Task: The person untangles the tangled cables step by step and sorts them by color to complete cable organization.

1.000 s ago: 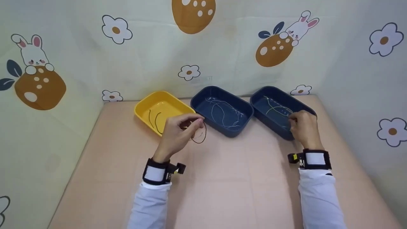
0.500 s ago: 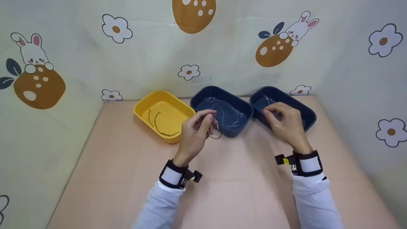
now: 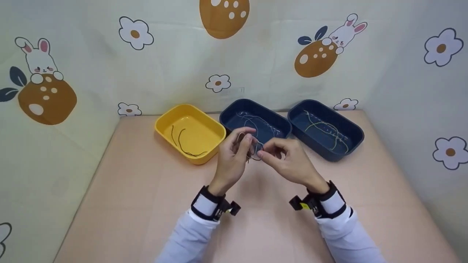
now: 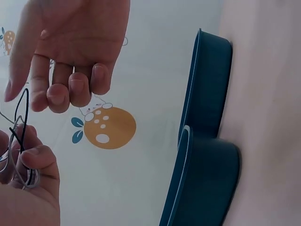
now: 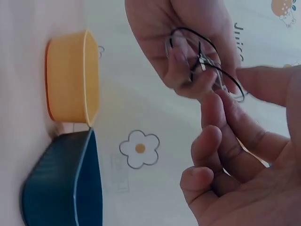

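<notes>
In the head view my left hand (image 3: 232, 157) holds a small bundle of thin cords (image 5: 207, 66), black and grey-white, looped between thumb and fingers. My right hand (image 3: 289, 159) is at the bundle's right side. Its thumb and forefinger stand slightly apart around the outer loops, also seen in the left wrist view, where a black loop (image 4: 27, 101) rises toward them. Whether they touch a strand is hard to make out. Behind the hands are a yellow tray (image 3: 215, 144) with dark cords, a middle blue tray (image 3: 226, 115) with pale cords, and a right blue tray (image 3: 356, 138) with yellow-green cords.
The trays stand in a row at the back of a pinkish table (image 3: 146, 204), against a patterned cloth wall (image 3: 175, 54). Similar cloth rises on the left and right sides. A small camera is strapped to each wrist.
My right hand has come from the right blue tray leftward and down to the cords. My left hand, still holding the bundle, has shifted right, from the yellow tray toward the middle tray's front.
</notes>
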Action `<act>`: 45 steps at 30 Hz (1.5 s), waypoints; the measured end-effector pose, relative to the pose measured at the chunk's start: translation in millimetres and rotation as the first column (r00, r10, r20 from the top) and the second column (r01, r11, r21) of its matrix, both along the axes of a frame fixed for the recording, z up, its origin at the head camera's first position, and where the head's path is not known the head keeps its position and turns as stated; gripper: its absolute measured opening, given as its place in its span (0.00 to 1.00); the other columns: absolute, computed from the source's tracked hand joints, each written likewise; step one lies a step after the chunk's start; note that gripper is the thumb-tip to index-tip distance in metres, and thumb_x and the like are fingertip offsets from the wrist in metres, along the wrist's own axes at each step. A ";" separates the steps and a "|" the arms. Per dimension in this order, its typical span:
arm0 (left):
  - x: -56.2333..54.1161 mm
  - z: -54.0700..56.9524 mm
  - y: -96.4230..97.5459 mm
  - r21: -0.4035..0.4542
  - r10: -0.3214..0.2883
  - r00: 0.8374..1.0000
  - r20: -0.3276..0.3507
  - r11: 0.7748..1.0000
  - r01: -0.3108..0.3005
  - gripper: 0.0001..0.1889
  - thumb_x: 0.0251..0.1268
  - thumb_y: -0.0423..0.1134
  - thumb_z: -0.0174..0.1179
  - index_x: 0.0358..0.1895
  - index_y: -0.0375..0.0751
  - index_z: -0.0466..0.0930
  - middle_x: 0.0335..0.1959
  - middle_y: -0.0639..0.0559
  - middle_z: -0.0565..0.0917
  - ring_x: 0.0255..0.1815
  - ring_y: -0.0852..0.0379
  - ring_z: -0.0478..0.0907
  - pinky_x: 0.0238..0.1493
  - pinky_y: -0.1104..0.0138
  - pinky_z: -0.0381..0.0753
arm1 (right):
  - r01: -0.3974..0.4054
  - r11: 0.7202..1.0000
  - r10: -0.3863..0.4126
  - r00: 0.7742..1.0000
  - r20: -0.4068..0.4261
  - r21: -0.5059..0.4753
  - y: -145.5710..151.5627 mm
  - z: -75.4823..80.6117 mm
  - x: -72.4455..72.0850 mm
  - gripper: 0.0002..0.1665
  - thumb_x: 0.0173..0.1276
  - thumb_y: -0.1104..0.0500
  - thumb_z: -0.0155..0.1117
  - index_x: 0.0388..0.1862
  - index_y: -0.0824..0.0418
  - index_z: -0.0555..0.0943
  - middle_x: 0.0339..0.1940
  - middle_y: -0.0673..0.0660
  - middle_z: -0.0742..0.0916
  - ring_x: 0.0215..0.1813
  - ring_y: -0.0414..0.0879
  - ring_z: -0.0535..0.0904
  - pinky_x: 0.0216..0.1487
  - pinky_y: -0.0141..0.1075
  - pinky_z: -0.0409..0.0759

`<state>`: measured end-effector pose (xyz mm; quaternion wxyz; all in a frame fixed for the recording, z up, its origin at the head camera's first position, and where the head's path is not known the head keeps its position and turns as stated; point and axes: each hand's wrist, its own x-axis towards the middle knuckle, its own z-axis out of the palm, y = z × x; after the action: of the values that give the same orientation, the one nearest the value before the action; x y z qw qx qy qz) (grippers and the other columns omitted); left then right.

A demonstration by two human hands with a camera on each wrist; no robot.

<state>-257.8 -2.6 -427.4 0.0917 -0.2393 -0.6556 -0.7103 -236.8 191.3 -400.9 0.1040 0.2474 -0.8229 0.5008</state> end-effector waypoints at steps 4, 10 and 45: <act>-0.4 -1.2 0.7 -0.018 0.000 1.000 0.001 1.000 0.000 0.12 0.86 0.39 0.54 0.58 0.36 0.81 0.39 0.40 0.84 0.30 0.55 0.75 0.32 0.71 0.77 | -0.036 0.997 0.039 0.998 0.051 -0.072 0.2 -2.2 -1.6 0.04 0.74 0.60 0.73 0.36 0.52 0.90 0.27 0.48 0.85 0.28 0.41 0.74 0.29 0.32 0.70; -2.6 0.1 -3.2 -0.023 -0.002 1.000 -0.010 1.000 0.002 0.11 0.84 0.39 0.56 0.55 0.35 0.83 0.34 0.45 0.83 0.28 0.56 0.77 0.28 0.71 0.77 | -0.124 0.963 0.159 0.978 0.134 -0.238 7.4 -1.4 -3.5 0.08 0.78 0.63 0.67 0.43 0.68 0.88 0.43 0.65 0.89 0.44 0.48 0.85 0.47 0.33 0.86; -17.2 10.9 -52.9 -0.253 -0.115 0.993 -0.033 0.962 0.103 0.07 0.77 0.41 0.66 0.46 0.43 0.90 0.30 0.51 0.84 0.29 0.56 0.76 0.30 0.72 0.74 | 0.100 0.992 -0.098 0.995 0.028 -0.077 65.0 14.2 -10.9 0.06 0.78 0.61 0.67 0.42 0.57 0.90 0.28 0.57 0.85 0.29 0.45 0.79 0.30 0.29 0.78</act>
<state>-275.0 -55.6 -416.4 0.0370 -0.3012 -0.7236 -0.6200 -247.7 256.3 -386.7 0.1285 0.1961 -0.8150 0.5300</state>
